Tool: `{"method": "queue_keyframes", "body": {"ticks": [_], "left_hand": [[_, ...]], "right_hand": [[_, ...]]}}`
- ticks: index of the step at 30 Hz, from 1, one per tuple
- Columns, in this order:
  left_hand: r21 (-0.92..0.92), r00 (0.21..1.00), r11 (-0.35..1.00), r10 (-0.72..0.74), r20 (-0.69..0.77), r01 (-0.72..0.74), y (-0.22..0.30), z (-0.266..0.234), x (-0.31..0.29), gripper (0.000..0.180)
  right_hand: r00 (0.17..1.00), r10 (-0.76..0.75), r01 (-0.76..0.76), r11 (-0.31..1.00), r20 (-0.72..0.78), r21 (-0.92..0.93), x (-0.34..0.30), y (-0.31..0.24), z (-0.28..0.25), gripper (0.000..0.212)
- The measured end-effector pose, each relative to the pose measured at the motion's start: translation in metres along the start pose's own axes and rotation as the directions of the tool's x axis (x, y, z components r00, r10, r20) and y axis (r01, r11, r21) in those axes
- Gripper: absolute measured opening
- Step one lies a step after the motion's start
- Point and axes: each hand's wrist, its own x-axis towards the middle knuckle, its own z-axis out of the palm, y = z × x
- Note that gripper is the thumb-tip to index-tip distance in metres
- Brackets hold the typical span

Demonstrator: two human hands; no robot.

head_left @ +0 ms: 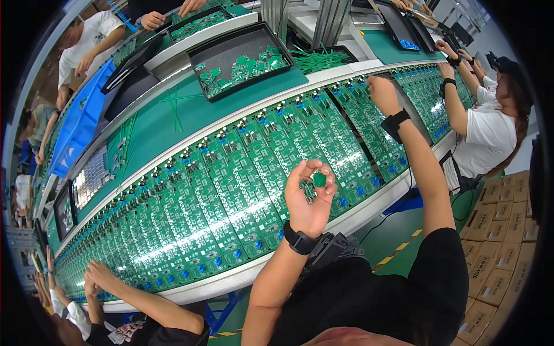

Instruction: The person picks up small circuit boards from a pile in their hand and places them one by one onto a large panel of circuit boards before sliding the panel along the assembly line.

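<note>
My left hand (310, 199) is raised over the row of boards, palm up. Its curled fingers hold a small square green circuit board (319, 179). My right hand (383, 94) reaches to the far edge of a long green circuit board (363, 118) on the line. The fingers there are pinched close to that board's top row of small parts, and what they grip, if anything, is too small to make out. Both wrists carry black bands. Similar long boards (231, 190) lie side by side along the line, with blue round parts at their near ends.
Beyond the line, a black tray (247, 86) holds many small green boards. Green strips (317, 60) lie in another tray to its right. Co-workers' hands (99, 275) work at the left; another person (490, 124) works at the right. Stacked cartons (496, 248) stand behind at the right.
</note>
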Motion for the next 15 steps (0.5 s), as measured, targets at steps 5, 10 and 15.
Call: {"method": "queue_keyframes", "body": {"ticks": [5,10,15], "left_hand": [[0.021,1.000,1.000,0.002,-0.021,-0.001,-0.002,-0.001,0.001,0.022],[0.016,1.000,1.000,0.006,-0.016,-0.006,-0.002,-0.001,0.002,0.022],[0.029,1.000,1.000,0.010,0.001,-0.010,-0.001,0.000,0.003,0.022]], "right_hand": [[0.998,-0.035,0.033,0.999,-0.054,-0.041,0.008,-0.001,0.011,0.008],[0.999,-0.011,0.010,0.999,-0.034,-0.043,0.013,0.003,0.012,0.006],[0.998,0.004,-0.007,0.999,-0.061,-0.039,0.013,0.002,0.015,0.007]]}}
